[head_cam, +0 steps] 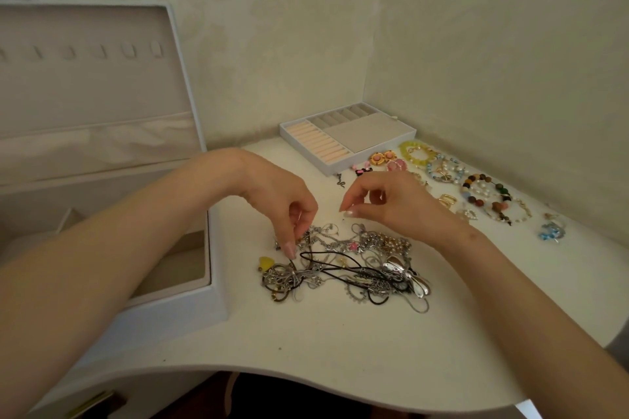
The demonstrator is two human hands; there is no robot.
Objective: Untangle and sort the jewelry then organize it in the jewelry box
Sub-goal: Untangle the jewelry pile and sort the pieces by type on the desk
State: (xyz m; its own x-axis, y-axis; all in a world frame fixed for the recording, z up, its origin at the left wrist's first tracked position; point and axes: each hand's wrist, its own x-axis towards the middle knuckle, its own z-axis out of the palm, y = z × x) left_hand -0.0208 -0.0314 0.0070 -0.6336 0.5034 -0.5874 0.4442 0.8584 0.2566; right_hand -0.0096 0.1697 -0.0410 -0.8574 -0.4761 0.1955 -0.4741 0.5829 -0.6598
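Jewelry box (218, 303) far left on white table (340, 350), lid up. Left hand (282, 204) fingers curled down, tips pinching a piece at left edge of tangled jewelry pile (350, 269), mid-table. Right hand (394, 204) just above pile, thumb and forefinger pinched together; what it holds, if anything, too fine to tell. Ring tray (326, 167) behind. Sorted bracelets (476, 187) right, apart from pile.

The jewelry box (218, 298) runs off the left edge; what the right hand (398, 204) pinches, if anything, is too fine to see.
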